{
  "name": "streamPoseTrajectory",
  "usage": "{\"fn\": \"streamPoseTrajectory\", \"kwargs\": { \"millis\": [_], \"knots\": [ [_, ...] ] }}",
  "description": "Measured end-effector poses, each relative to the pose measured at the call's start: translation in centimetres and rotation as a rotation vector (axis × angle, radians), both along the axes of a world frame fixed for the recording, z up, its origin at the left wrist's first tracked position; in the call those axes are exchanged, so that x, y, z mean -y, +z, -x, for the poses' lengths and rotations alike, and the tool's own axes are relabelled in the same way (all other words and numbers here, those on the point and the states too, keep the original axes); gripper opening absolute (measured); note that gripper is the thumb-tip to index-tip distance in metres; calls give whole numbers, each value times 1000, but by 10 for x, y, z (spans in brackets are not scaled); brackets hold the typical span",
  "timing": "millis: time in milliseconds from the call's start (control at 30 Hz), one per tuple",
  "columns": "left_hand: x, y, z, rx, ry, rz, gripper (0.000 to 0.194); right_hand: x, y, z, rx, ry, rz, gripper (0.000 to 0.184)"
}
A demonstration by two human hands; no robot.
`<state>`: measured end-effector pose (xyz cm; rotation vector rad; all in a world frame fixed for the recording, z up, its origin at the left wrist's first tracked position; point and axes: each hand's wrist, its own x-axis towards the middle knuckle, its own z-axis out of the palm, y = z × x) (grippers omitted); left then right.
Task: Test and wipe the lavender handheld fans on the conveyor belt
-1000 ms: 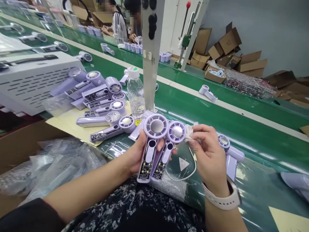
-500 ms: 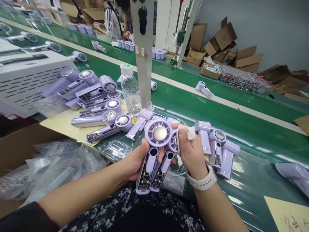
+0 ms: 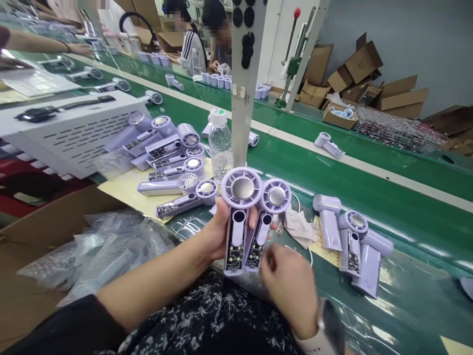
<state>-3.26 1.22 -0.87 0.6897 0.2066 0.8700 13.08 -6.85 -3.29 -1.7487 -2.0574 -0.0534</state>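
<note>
My left hand is closed around two lilac handheld fans, held side by side with their round heads up. The nearer fan overlaps the other fan. Both handles lack a front cover, so dark circuit boards with small yellowish parts show. Just right of the handles' lower ends is my right hand, a little blurred, its fingers curled with nothing visible in them. A crumpled white cloth lies on the bench behind the right hand.
More fans are heaped at left by a water bottle and a metal post. Several fans lie at right. A green conveyor runs behind. Left below is a carton of bubble bags. Co-workers sit across the line.
My right hand has let go of the white cloth, now on the bench, and moved down beside the handles. Both fans stay in my left hand. The view has shifted left.
</note>
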Motion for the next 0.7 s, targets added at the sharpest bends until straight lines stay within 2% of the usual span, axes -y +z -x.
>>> {"fn": "streamPoseTrajectory", "kwargs": {
  "millis": [67,133,233,300,367,433,500,700],
  "knots": [
    [1,2,-2,-14,40,-22,73,6,-15,14,34,85,89,16],
    [2,5,-4,-13,85,-40,71,6,-19,16,-83,151,166,16],
    [1,9,-4,-11,149,-7,68,2,-3,2,-549,221,440,14],
    [-2,12,-4,-9,185,25,70,3,12,-9,-906,202,635,8],
    [-5,15,-6,-2,218,44,71,6,23,-15,-1133,158,740,21],
    [-7,18,-11,19,268,57,72,9,28,-15,-1208,130,731,32],
    [-9,21,-19,46,315,77,71,10,29,-10,-1237,126,690,36],
    [-6,27,-39,75,390,63,72,10,29,4,-1379,235,600,40]
  ]
}}
